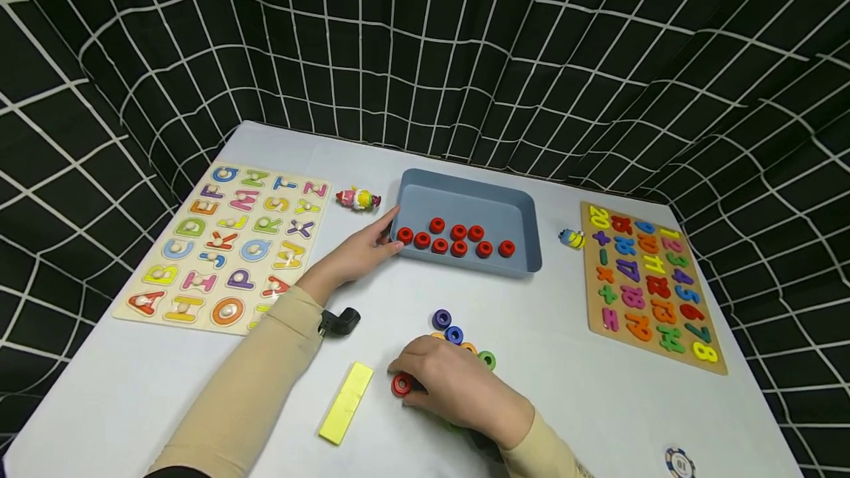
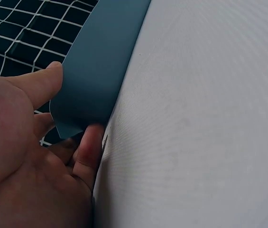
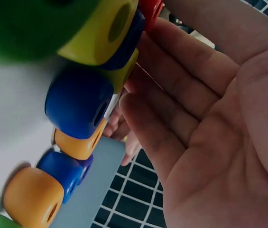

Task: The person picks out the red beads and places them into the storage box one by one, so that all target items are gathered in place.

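A blue-grey tray (image 1: 458, 201) holds several red beads (image 1: 458, 248) along its near side. My left hand (image 1: 358, 251) grips the tray's near left corner, thumb and fingers on either side of it; the left wrist view shows the tray wall (image 2: 100, 57) between them. Lower down, my right hand (image 1: 461, 382) pinches a red bead (image 1: 401, 385) between thumb and forefinger, close over the table. Partly hidden under that hand lie more beads, among them a purple bead (image 1: 441, 319), a blue bead (image 1: 454, 335) and a green bead (image 1: 487, 359). Yellow and orange ones show in the right wrist view.
An alphabet puzzle board (image 1: 226, 242) lies at left, a number puzzle board (image 1: 651, 286) at right. Small figures (image 1: 358, 199) (image 1: 572, 239) flank the tray. A yellow block (image 1: 346, 403) lies between my forearms, a poker chip (image 1: 680, 462) at front right.
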`<state>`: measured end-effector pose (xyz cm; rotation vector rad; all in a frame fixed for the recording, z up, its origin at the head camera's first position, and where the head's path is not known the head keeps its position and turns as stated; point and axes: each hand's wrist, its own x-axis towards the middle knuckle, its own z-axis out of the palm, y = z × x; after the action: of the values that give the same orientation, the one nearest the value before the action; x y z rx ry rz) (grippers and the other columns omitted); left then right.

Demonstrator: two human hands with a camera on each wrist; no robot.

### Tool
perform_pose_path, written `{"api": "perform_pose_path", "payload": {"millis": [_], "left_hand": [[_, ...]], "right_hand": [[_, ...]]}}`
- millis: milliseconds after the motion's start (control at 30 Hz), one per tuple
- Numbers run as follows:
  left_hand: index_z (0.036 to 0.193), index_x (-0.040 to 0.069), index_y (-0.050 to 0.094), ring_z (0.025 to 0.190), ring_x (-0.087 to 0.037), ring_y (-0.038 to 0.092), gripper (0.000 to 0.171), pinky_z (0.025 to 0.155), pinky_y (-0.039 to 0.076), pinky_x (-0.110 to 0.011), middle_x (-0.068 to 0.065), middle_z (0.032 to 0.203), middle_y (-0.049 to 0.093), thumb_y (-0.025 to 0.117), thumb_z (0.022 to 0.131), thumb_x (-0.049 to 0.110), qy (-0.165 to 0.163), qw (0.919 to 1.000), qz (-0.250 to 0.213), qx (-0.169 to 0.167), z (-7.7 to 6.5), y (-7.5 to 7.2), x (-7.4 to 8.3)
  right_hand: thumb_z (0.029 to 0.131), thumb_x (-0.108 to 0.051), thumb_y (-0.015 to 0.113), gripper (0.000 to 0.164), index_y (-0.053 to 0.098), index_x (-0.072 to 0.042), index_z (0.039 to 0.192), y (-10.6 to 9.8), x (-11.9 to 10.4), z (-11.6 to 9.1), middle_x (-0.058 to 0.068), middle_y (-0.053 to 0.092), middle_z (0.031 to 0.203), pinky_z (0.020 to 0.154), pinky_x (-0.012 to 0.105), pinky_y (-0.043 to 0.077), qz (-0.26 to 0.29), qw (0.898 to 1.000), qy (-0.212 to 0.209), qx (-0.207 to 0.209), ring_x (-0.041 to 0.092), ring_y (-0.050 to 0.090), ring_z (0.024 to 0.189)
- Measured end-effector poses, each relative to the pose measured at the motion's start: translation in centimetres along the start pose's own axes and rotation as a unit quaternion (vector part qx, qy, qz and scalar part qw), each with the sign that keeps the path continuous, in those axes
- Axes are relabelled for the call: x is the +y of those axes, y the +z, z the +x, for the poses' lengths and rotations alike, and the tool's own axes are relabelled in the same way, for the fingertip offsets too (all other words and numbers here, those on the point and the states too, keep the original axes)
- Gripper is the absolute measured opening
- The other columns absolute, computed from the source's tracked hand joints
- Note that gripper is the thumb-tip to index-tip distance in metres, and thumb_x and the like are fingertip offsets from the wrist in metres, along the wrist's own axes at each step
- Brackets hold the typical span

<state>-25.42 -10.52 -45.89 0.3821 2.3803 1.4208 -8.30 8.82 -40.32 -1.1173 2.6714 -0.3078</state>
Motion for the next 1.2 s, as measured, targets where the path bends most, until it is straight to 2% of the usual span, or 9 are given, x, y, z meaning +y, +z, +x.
{"api": "perform_pose_path", "payload": {"millis": [300, 400, 533, 633, 800, 900, 1033, 1200], "left_hand": [[0.153, 0.042, 0.013, 0.099, -0.021, 0.045, 0.071, 0.09, 0.034, -0.039, -0.006, 0.104, 0.049, 0.056, 0.096, 0.041, 0.003, 1.0, -0.004, 0.001, 0.1, -0.1, 0.1], [0.153, 0.043, 0.013, 0.101, -0.021, 0.046, 0.071, 0.091, 0.034, -0.039, -0.006, 0.105, 0.049, 0.056, 0.096, 0.042, 0.002, 1.0, -0.003, -0.001, 0.0, -0.1, 0.1], [0.152, 0.044, 0.013, 0.105, -0.022, 0.045, 0.071, 0.093, 0.034, -0.041, -0.006, 0.107, 0.049, 0.056, 0.096, 0.043, -0.001, 1.0, -0.003, -0.003, 0.0, -0.2, 0.2], [0.153, 0.043, 0.013, 0.106, -0.022, 0.045, 0.071, 0.094, 0.034, -0.041, -0.006, 0.107, 0.048, 0.056, 0.096, 0.042, 0.0, 1.0, -0.004, -0.003, 0.1, -0.2, 0.2], [0.153, 0.041, 0.013, 0.106, -0.022, 0.046, 0.071, 0.096, 0.034, -0.042, -0.007, 0.109, 0.05, 0.056, 0.096, 0.04, 0.001, 1.0, -0.001, -0.001, 0.2, -0.2, 0.3], [0.153, 0.042, 0.013, 0.107, -0.023, 0.048, 0.071, 0.099, 0.035, -0.044, -0.007, 0.112, 0.053, 0.056, 0.096, 0.041, -0.001, 1.0, 0.002, 0.004, 0.2, -0.3, 0.2], [0.152, 0.044, 0.013, 0.109, -0.023, 0.048, 0.071, 0.102, 0.035, -0.045, -0.007, 0.117, 0.053, 0.056, 0.096, 0.042, -0.002, 1.0, 0.003, 0.008, 0.2, -0.2, 0.0], [0.152, 0.045, 0.013, 0.109, -0.023, 0.047, 0.071, 0.103, 0.034, -0.045, -0.007, 0.115, 0.052, 0.056, 0.095, 0.042, -0.003, 1.0, 0.002, 0.003, 0.0, 0.3, -0.2]], "right_hand": [[0.081, -0.023, 0.078, 0.018, 0.071, -0.021, 0.097, 0.0, -0.1, 0.2, -0.012, 0.063, 0.089, 0.086, 0.023, 0.047, -0.02, 0.999, -0.027, 0.031, 0.003, 0.058, 0.089], [0.082, -0.024, 0.077, 0.02, 0.07, -0.021, 0.101, -0.5, 0.1, 0.1, -0.011, 0.064, 0.095, 0.087, 0.024, 0.049, -0.003, 0.999, -0.009, 0.04, 0.004, 0.059, 0.094], [0.083, -0.022, 0.075, 0.025, 0.069, -0.02, 0.107, -1.5, 1.2, -0.4, -0.011, 0.065, 0.104, 0.084, 0.025, 0.052, 0.036, 0.995, 0.048, 0.08, 0.004, 0.06, 0.096], [0.083, -0.017, 0.075, 0.029, 0.068, -0.02, 0.111, -2.1, 2.6, -1.0, -0.012, 0.063, 0.107, 0.083, 0.026, 0.053, 0.09, 0.984, 0.094, 0.118, 0.002, 0.06, 0.095], [0.083, -0.012, 0.074, 0.032, 0.067, -0.018, 0.114, -3.1, 5.8, -1.7, -0.01, 0.064, 0.109, 0.086, 0.036, 0.054, 0.161, 0.957, 0.167, 0.173, 0.009, 0.063, 0.097], [0.085, -0.014, 0.073, 0.032, 0.067, -0.014, 0.116, -3.9, 8.3, -1.6, -0.002, 0.065, 0.108, 0.086, 0.042, 0.053, 0.169, 0.94, 0.217, 0.202, 0.017, 0.064, 0.097], [0.088, -0.018, 0.07, 0.032, 0.066, -0.009, 0.118, -5.1, 12.2, -0.5, 0.007, 0.063, 0.108, 0.085, 0.043, 0.052, 0.162, 0.921, 0.268, 0.234, 0.023, 0.063, 0.096], [0.091, -0.02, 0.066, 0.033, 0.064, -0.005, 0.121, -5.8, 16.6, 1.1, 0.014, 0.062, 0.107, 0.081, 0.042, 0.051, 0.121, 0.91, 0.31, 0.246, 0.027, 0.061, 0.095]]}}
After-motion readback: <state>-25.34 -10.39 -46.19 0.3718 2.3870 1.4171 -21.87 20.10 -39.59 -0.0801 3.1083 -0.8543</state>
